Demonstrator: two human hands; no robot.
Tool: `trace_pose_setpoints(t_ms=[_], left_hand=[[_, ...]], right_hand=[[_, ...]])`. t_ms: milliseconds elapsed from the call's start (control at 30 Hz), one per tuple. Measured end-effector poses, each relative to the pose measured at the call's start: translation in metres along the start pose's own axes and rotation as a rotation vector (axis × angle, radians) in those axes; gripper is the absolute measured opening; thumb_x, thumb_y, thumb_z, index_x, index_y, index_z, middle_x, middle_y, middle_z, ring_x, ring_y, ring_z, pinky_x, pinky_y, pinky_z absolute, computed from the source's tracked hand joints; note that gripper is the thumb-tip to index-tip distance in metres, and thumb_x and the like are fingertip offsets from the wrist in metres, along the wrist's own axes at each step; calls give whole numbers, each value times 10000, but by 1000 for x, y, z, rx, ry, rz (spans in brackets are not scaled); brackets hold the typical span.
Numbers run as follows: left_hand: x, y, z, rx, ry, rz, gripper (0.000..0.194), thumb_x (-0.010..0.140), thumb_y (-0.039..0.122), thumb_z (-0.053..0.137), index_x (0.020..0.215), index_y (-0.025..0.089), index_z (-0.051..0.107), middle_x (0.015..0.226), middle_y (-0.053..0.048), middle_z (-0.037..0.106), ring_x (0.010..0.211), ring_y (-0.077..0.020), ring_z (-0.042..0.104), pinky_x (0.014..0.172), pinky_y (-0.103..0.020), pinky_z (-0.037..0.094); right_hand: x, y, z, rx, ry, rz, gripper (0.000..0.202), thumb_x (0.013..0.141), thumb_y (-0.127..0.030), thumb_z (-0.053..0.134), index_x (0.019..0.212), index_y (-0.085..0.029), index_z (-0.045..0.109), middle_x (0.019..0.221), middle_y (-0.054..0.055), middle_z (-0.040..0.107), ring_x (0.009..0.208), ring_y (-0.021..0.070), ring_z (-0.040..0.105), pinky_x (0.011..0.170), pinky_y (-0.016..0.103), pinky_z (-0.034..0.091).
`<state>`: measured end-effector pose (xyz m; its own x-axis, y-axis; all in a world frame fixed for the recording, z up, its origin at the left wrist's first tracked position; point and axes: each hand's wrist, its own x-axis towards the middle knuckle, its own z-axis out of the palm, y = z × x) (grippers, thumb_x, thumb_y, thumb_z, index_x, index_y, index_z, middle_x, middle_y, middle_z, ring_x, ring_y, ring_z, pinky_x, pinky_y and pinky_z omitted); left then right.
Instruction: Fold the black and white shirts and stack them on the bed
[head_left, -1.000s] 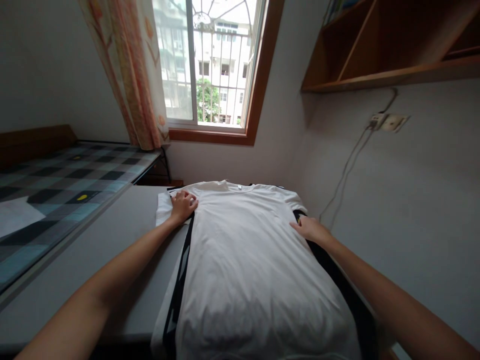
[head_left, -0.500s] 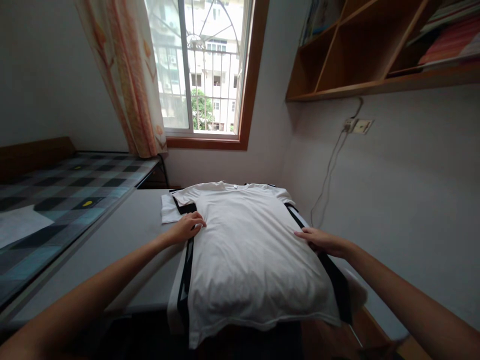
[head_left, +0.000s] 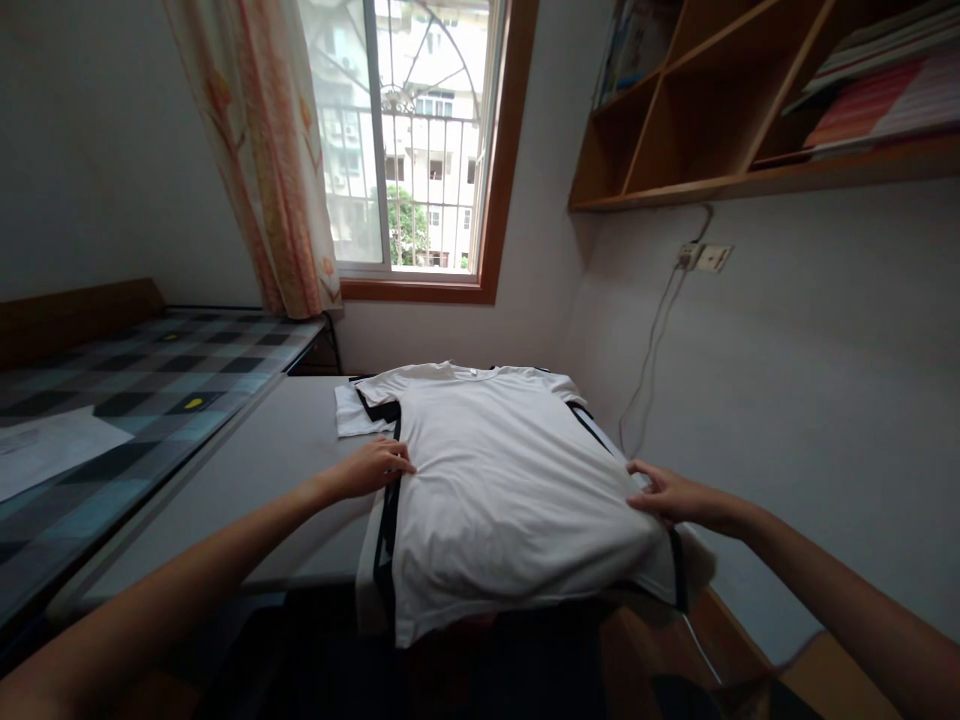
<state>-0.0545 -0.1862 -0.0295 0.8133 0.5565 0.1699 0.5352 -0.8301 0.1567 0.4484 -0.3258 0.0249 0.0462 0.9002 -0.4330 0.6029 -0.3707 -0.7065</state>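
Observation:
A white T-shirt (head_left: 502,480) lies spread out, its collar at the far end and its hem hanging over the near edge. Under it shows dark clothing (head_left: 388,540), with another white piece of cloth (head_left: 356,412) by the left sleeve. My left hand (head_left: 377,466) pinches the T-shirt's left side, where small creases run from the fingertips. At the right side, my right hand (head_left: 671,497) has thumb and fingers closed on the T-shirt's edge. Creases stretch across the fabric between the two hands.
The grey-white tabletop (head_left: 300,450) extends left toward a bed with a checked cover (head_left: 225,350) and a sheet of paper (head_left: 60,445). A wooden shelf (head_left: 675,190) hangs on the right wall, above a socket (head_left: 712,259) with a cord. A window (head_left: 427,150) and curtain (head_left: 270,150) are ahead.
My right hand has moved outward and slightly nearer, drawing the T-shirt's right side with it. My left hand is a little lower along the left side. The hem has drawn up.

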Motion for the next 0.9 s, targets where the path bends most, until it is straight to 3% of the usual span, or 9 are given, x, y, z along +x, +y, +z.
trace_pose_setpoints(t_ms=[133,300,400,500,567,667,800,900], left_hand=[[-4,-1,-1,-5,-5,3,294,899,183,521,1054,289,748,988,-46,709,910,-182,647,863,-301,442],[-3,4,-10,-77,-44,0,276,869,190,543,1034,267,751,995,-48,711,885,-176,665,823,-269,471],[8,11,-14,-45,17,-96,257,903,248,516,1004,233,751,1041,-68,709,903,-189,669,859,-298,483],[25,20,-9,10,136,-177,325,940,332,477,1145,214,699,1232,-99,653,1124,-240,615,1001,-387,442],[35,28,1,30,169,-220,421,952,426,454,1275,216,625,1363,-114,574,1313,-290,478,1078,-456,379],[41,40,23,40,108,-267,568,937,548,434,1408,238,504,1505,-118,430,1433,-357,287,1127,-555,275],[35,47,46,54,39,-260,588,945,593,369,1445,294,446,1528,-92,400,1428,-359,293,1151,-601,167],[26,40,45,87,122,-272,509,963,514,381,1374,250,528,1483,-113,442,1401,-320,338,1152,-509,238]], right_hand=[[1,21,-7,-181,19,95,600,513,-520,801,931,-225,489,580,-51,514,446,99,440,366,202,311],[7,32,-11,-369,9,183,513,565,-515,781,909,-225,534,594,7,597,483,195,567,415,279,413],[17,12,-12,-531,173,-27,412,664,-515,716,926,-215,611,719,69,680,665,261,664,594,363,519],[33,-17,3,-626,305,-353,417,813,-511,552,1078,-205,651,1044,126,714,971,293,674,880,420,518],[46,-32,23,-661,294,-508,511,886,-532,439,1214,-187,626,1272,148,638,1179,303,594,1033,443,442],[63,-38,55,-759,275,-612,640,924,-585,363,1386,-175,530,1485,149,455,1386,303,396,1139,467,323],[77,-23,82,-883,186,-542,689,932,-633,333,1482,-228,423,1577,114,296,1456,312,243,1164,517,242],[81,-11,88,-888,161,-502,691,953,-631,275,1516,-240,358,1595,105,238,1466,294,213,1177,511,202]])
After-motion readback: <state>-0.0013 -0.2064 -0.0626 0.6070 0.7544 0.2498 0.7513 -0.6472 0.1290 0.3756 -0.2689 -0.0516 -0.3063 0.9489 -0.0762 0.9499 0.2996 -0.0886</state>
